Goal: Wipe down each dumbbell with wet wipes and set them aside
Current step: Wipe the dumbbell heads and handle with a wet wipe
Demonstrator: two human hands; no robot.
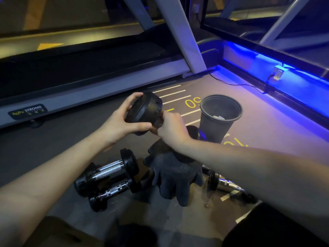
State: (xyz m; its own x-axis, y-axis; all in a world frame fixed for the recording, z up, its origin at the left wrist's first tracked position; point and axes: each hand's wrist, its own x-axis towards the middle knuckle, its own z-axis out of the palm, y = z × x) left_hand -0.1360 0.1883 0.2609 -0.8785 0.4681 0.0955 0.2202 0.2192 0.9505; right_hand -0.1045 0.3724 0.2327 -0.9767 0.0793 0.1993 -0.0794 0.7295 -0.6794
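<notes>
I hold a black dumbbell [146, 111] up above the floor. My left hand [121, 122] grips its near round head, thumb below and fingers over the top. My right hand [171, 129] is curled round the handle, which it hides. A dark grey cloth [176, 177] hangs down from under that hand. The dumbbell's far head [193, 131] shows just past my right wrist. Two dumbbells with chrome handles [110, 170] [114, 191] lie side by side on the floor at lower left. Another dumbbell [226, 182] lies partly under my right forearm.
A grey bin [217, 125] with white scraps inside stands just right of my hands. A treadmill [89, 86] runs along the left and back. A black cable [236, 84] crosses the floor toward a blue-lit ledge [284, 82] on the right.
</notes>
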